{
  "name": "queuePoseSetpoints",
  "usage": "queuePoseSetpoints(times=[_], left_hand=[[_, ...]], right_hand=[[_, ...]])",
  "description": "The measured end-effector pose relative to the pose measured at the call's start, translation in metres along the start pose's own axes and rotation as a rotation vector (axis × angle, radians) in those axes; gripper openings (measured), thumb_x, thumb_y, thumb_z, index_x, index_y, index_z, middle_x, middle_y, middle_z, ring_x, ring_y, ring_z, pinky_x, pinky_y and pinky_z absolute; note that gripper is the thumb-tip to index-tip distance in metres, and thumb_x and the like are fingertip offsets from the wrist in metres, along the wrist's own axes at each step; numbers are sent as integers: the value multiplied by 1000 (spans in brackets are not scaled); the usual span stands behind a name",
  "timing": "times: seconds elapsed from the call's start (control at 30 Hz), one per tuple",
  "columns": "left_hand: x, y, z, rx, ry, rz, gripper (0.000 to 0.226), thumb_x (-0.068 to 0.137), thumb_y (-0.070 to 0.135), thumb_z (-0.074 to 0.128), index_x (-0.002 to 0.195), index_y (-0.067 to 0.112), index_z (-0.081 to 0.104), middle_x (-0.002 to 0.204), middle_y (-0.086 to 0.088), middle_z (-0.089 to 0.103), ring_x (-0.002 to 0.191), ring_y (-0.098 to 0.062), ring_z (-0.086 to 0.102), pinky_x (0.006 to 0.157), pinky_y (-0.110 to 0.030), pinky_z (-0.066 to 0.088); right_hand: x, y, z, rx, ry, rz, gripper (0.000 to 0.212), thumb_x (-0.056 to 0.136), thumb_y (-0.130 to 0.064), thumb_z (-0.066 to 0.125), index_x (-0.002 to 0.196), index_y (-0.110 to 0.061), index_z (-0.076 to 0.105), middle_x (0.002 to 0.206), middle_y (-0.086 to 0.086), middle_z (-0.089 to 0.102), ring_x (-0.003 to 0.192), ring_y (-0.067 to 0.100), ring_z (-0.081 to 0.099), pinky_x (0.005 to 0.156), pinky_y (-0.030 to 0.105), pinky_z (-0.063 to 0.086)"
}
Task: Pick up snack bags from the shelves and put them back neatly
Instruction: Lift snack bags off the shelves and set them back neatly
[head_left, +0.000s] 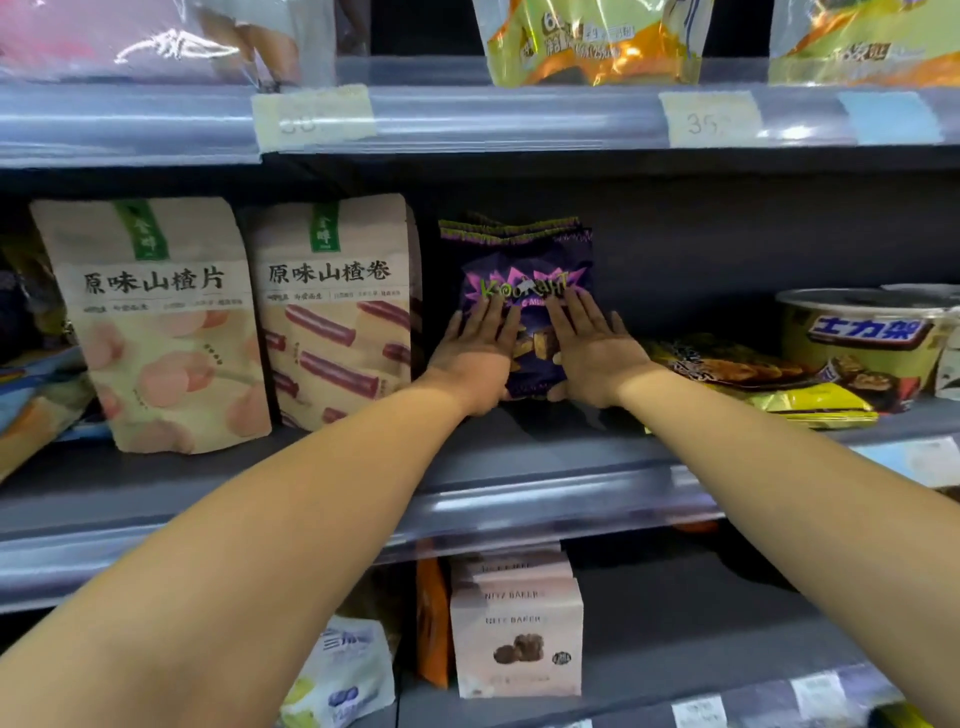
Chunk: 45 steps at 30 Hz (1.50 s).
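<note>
Purple snack bag (524, 291) is standing upright on the middle shelf (519, 499) right beside the beige pouches (337, 312), left hand (475, 353) and right hand (592, 353) flat against its front, fingers straight, so probably just squaring up left.

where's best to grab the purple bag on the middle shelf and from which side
Probably its lower side edges, coming straight in from the front. The purple bag stands upright facing out, and the beige pouch sits close on its left, so a sideways reach is blocked there. The left hand and right hand lie flat on its front.
</note>
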<state>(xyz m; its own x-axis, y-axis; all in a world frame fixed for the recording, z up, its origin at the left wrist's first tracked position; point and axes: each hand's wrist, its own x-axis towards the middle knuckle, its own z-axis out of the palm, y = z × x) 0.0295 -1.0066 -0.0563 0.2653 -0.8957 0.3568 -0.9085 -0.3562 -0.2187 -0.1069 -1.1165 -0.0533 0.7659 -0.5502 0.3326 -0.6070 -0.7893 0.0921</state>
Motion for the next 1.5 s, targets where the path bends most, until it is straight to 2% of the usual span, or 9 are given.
queuePoseSetpoints(times=[0.13,0.23,0.37,0.47,0.6,0.73,0.9,1.33,1.5], left_hand=[[-18,-7,-11,-80,-61,45,91,84,32,68,154,21,12,164,-7,1,150,-27,4,119,-46,18],[-32,-9,-22,-113,-115,38,65,80,40,68,138,21,46,148,-8,42,131,-29,43,103,-40,44],[-54,-5,-33,-170,-174,-2,68,82,43,67,142,23,44,139,-7,52,120,-28,53,95,-35,48],[-75,-2,-44,-201,-189,-23,74,83,50,64,146,21,38,144,-11,49,128,-31,47,103,-36,43],[-114,10,-63,-262,-159,-9,82,85,58,57,152,28,22,154,-10,35,140,-31,34,111,-42,34],[-164,27,-82,-99,-81,-31,87,84,68,46,154,32,8,162,-9,16,148,-30,14,116,-51,21],[-242,49,-91,-79,-35,-51,90,85,69,44,155,27,7,163,-10,11,149,-28,8,118,-52,15],[-447,81,-22,-121,-381,-226,94,79,70,49,154,32,6,164,-6,3,150,-27,2,118,-53,11],[-487,73,4,-184,-502,-301,95,76,78,35,154,33,4,164,-6,-2,150,-27,-4,118,-53,6]], right_hand=[[-19,-3,-10,94,-41,40,104,85,-40,68,155,-20,-7,164,7,-10,150,27,-3,121,45,13],[-32,-10,-21,151,-57,62,94,83,-37,70,154,-18,12,161,11,13,143,35,26,114,46,32],[-57,-15,-33,151,-75,68,82,81,-46,67,147,-17,29,147,14,37,131,34,40,107,45,40],[-84,-19,-39,106,-54,34,80,80,-54,61,148,-23,31,147,12,38,133,34,38,108,45,35],[-122,-27,-46,40,-21,4,88,80,-61,53,153,-26,19,155,11,30,137,35,34,107,46,34],[-170,-32,-51,22,9,-19,90,83,-65,49,155,-28,8,162,13,14,147,32,17,117,48,22],[-242,-38,-47,100,27,-25,91,84,-65,51,155,-30,5,163,11,7,149,30,9,117,49,16],[-402,-91,22,216,-219,-49,95,82,-62,53,155,-30,1,164,10,2,149,31,5,118,52,10],[-422,-119,32,228,-307,-65,94,83,-61,53,155,-28,2,164,10,1,150,30,3,119,51,8]])
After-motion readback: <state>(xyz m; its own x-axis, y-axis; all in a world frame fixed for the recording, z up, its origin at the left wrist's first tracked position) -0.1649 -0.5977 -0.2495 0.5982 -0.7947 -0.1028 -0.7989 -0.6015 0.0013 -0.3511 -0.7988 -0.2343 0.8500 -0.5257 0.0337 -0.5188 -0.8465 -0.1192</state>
